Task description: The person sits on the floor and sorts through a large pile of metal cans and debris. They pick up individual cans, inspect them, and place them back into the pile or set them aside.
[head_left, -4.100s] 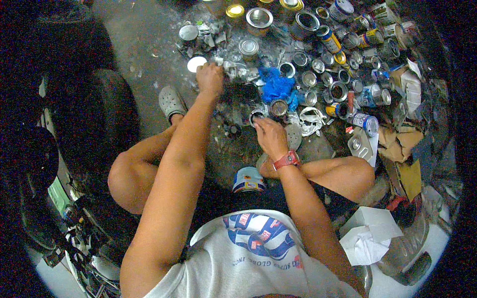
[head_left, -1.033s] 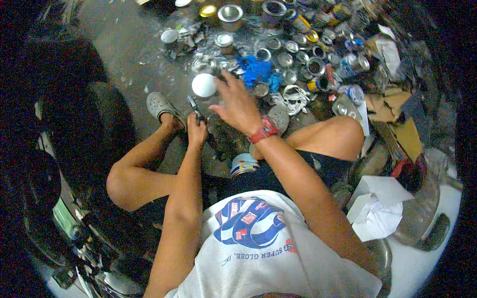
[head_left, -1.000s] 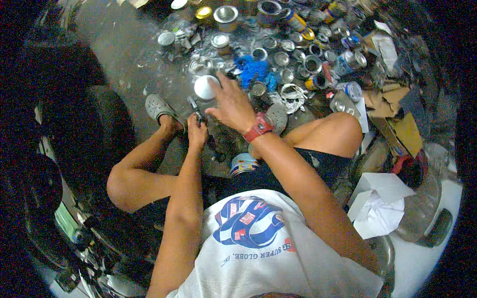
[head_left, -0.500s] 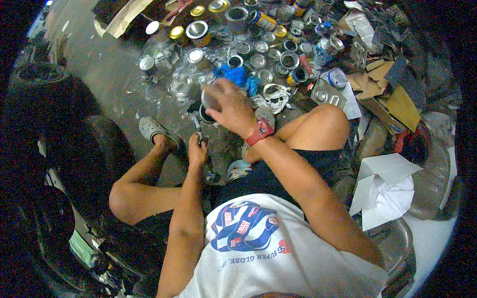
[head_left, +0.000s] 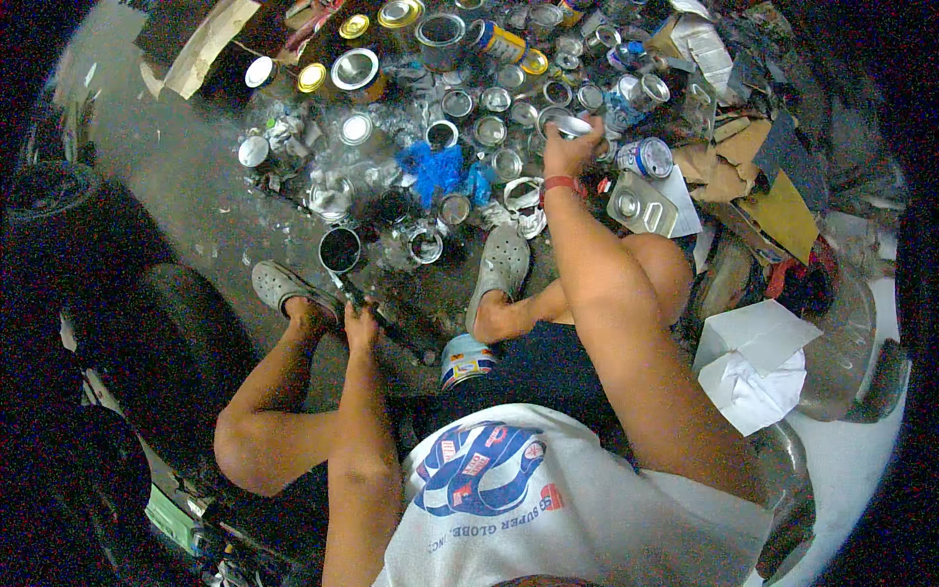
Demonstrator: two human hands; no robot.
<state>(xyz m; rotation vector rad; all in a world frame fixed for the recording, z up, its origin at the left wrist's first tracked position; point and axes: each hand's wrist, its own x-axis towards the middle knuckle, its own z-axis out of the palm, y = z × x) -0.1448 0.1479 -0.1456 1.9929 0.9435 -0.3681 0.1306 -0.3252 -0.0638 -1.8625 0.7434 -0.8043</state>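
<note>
My left hand [head_left: 361, 328] is closed around a slim tool [head_left: 344, 286] with a pale metal end; its exact kind is too small to tell. Just beyond that end stands an open can [head_left: 339, 250], dark inside. Stretched out to the far right, my right hand [head_left: 575, 152] grips a round silver tin [head_left: 572, 126], over the cluster of open tins. Whether it is a shallow tin or only a lid, I cannot tell. Near my right wrist lie a blue and white can [head_left: 646, 157] and a rectangular metal can [head_left: 641, 207].
Between the hands lie crumpled blue plastic [head_left: 433, 171] and a white strip [head_left: 526, 205]. Larger cans [head_left: 355, 70] stand at the back. Torn cardboard [head_left: 782, 215] and an open white box [head_left: 753, 367] are on the right, a tyre [head_left: 59, 225] on the left. A printed can [head_left: 467, 360] sits between my legs.
My right hand has swung from above the dark open can out to the far right, carrying the silver tin. The left hand has shifted slightly left and nearer, still holding the tool.
</note>
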